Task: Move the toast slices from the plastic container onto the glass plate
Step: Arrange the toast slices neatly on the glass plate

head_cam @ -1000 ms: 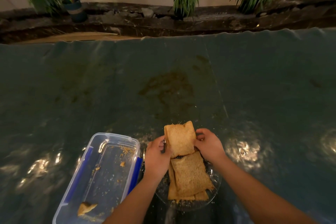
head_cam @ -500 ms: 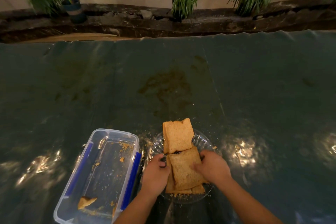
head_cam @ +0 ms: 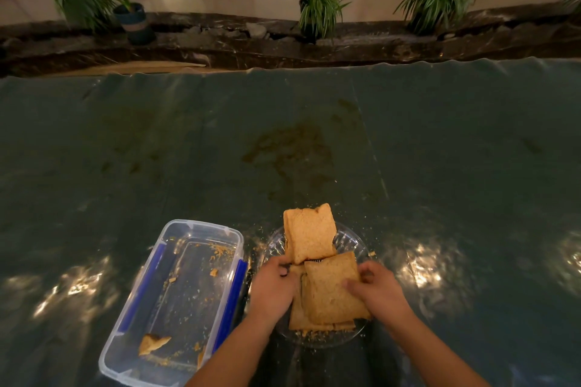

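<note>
The brown square toast slices (head_cam: 327, 292) lie on the round clear glass plate (head_cam: 352, 243), which I take as the landmark here. One slice (head_cam: 309, 237) rests at the far side of the plate and its far edge goes out over the rim. The other slices make a low, uneven pile on the near half of the plate, and the top one is turned a little against those under it.

The left hand (head_cam: 273, 287) is at the left side of the plate, its fingers curled against the left edge of the pile near the corner of the far slice. The right hand (head_cam: 377, 291) is at the right side of the plate, with the thumb on top of the upper slice and the fingers bent along its right edge, so it grips this slice lightly. For the left hand I cannot tell if it really pinches the toast or only touches it.

Just left of the plate stands the clear rectangular plastic container with blue side clips (head_cam: 234, 295). Inside it are only crumbs and a small broken piece of toast (head_cam: 154, 343) in its near end.

Plate and container stand on a dark green shiny table cover (head_cam: 440, 151) with a brownish stain (head_cam: 289, 151) beyond the plate. Behind the far edge of the table, well apart from the plate, are green potted plants (head_cam: 317, 3) on a dark stone ledge.
</note>
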A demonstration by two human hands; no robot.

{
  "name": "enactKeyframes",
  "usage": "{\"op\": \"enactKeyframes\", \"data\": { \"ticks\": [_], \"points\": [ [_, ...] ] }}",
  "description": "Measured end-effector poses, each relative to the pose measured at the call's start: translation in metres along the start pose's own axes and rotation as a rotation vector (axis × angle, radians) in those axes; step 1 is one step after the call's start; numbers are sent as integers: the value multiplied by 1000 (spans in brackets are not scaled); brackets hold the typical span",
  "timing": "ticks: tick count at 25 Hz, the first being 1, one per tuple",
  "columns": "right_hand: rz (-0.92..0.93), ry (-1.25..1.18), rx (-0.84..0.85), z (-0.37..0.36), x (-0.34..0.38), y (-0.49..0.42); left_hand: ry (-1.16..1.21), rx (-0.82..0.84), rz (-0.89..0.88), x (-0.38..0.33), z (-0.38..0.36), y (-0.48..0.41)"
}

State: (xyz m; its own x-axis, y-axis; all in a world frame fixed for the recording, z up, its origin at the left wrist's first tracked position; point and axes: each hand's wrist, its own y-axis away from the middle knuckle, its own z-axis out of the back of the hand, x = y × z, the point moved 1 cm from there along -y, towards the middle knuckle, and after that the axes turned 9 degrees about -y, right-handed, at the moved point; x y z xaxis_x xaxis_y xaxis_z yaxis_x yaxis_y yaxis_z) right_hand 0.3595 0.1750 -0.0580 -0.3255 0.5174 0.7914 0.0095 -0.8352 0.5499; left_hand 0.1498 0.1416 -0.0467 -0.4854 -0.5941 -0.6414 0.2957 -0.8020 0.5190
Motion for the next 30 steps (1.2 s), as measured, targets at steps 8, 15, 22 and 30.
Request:
{"op": "enactKeyframes", "data": {
  "ticks": [8, 15, 22, 30],
  "points": [
    [72, 353, -154, 12, -4, 6, -296, -164, -31, -22, -1, -40],
    [165, 460, -136, 8, -6, 15, -324, -170, 81, -37, -4, -53],
    [106, 296, -90, 9, -2, 10, -250, -134, 152, -36, -5, -61],
    [72, 96, -39, 11, -4, 3, 156, -100, 174, -35, 3, -60]
  ]
}}
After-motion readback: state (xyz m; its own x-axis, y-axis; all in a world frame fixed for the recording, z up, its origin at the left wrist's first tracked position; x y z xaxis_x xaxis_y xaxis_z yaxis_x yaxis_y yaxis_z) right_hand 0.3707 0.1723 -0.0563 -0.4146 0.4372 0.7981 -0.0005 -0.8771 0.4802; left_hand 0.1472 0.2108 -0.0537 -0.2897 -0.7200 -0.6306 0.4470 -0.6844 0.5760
